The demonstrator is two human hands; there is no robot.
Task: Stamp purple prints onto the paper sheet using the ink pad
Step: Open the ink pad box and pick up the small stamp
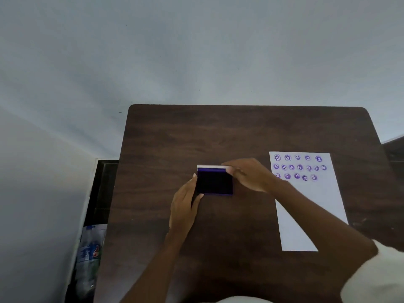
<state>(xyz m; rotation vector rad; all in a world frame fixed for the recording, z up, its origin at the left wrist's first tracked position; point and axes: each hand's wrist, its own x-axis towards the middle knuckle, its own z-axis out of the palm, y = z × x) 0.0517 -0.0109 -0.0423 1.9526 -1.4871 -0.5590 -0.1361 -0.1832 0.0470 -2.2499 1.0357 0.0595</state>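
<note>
So the ink pad [214, 182] is a small dark rectangle, nearly black in the middle with a deep purple edge, and its white lid [211, 166] stands up along the far side like it's flipped open. It sits flat on the dark wood table [240, 132], right between both hands. The left hand [184, 204] comes up from below and grips the pad's left edge, thumb on the near corner and fingertips along the side. The right hand [247, 174] reaches across from the right, fingers bent, pinching the far right corner of the lid. Off past the right hand, well apart from the pad, lies the paper sheet [310, 206], white, with three rows of round purple smiley prints [299, 167] near its far end. The right forearm crosses over its near-left part.
</note>
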